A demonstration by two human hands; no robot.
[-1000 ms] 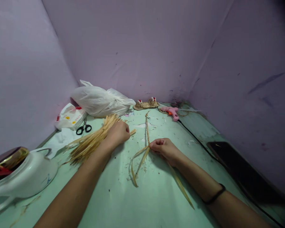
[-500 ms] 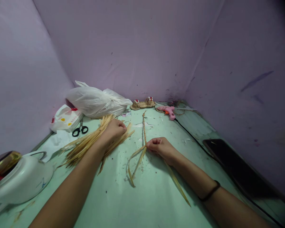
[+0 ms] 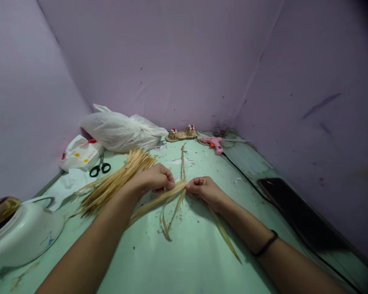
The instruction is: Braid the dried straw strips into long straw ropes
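Note:
My left hand pinches a pale, dry straw-like strip, whose tip reaches the lower end of a thin braid. My right hand is closed on that lower end, where loose strands begin. The braid lies straight away from me on the table, its knotted tip at the far end. Two loose strands fall to the left of the right hand, and another strand runs out beneath the right wrist. A bundle of similar dry strips rests left of my left hand, partly behind the forearm.
Black-handled scissors, a tissue pack and a white plastic bag sit at the back left. A white pot stands near left. Woven slippers, a pink glue gun with black cord and a dark phone-like slab are beyond and right.
My left hand has moved right from the bundle, bringing a strip to the braid's lower end. The right hand keeps its hold there. The view has shifted slightly.

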